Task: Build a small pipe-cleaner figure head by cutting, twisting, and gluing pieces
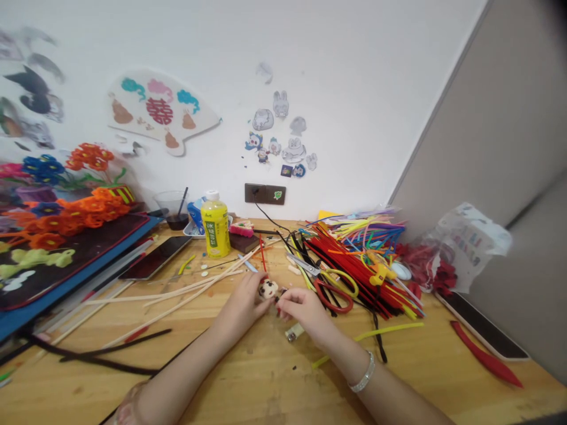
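Observation:
My left hand (241, 304) is closed round a small cream figure (267, 289) with dark spots and some red on it. A thin red pipe cleaner (263, 254) rises just behind the figure; whether the two are joined I cannot tell. Close against the figure's right side, my right hand (305, 310) pinches with thumb and fingers at a small dark piece, mostly hidden by the fingertips. Under the right wrist lies a pale lighter (295, 332). Scissors (339, 292) with red and yellow handles rest just beyond the right hand.
Bundled pipe cleaners (349, 265) lie at back right. A yellow bottle (215, 227), a plastic cup (175, 209) and a phone (156, 258) stand or lie at back left, near wooden sticks (195, 292). Pipe-cleaner flowers (84, 212) fill the far left. Another phone (481, 324) lies right.

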Motion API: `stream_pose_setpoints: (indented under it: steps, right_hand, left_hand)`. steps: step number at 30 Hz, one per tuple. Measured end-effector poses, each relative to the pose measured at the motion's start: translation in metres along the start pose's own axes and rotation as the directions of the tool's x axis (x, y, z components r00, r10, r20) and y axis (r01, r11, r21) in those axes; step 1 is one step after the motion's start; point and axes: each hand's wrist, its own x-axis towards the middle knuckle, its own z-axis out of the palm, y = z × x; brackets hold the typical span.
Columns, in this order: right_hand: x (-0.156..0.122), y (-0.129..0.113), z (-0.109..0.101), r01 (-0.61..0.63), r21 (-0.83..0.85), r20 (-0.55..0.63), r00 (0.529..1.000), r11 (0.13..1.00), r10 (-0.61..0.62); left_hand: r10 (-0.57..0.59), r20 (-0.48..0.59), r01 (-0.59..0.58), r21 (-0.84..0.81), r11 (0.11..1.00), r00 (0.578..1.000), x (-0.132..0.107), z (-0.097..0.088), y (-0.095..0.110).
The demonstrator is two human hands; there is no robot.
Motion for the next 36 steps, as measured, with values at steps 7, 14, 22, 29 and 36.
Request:
stream_pose_setpoints:
  steps: [7,14,22,29,36]
  right_hand:
    - [-0.001,-0.002,-0.001,0.057,0.009,-0.007,0.998,0.998,-0.057]
    - [-0.002,-0.003,-0.001,0.084,0.015,-0.011,0.996,0.996,-0.084]
    - [-0.003,-0.004,0.001,0.098,0.041,-0.037,0.995,0.994,-0.096]
    - [-0.003,-0.003,0.002,0.087,0.062,-0.043,0.996,0.994,-0.084]
    - [-0.005,-0.005,0.004,0.085,0.079,-0.058,0.995,0.993,-0.081]
  left_hand:
    - [0.061,-0.094,-0.068,-0.079,0.994,0.994,-0.002,-0.004,0.012]
    - [0.065,-0.154,-0.075,-0.058,0.996,0.986,-0.003,-0.002,0.012]
    - [0.068,-0.213,-0.079,-0.044,0.996,0.975,-0.002,0.002,0.013]
    - [0.051,-0.194,-0.068,-0.082,0.994,0.980,-0.003,0.003,0.011]
    - [-0.014,-0.193,-0.003,-0.090,0.996,0.981,-0.002,0.002,0.011]
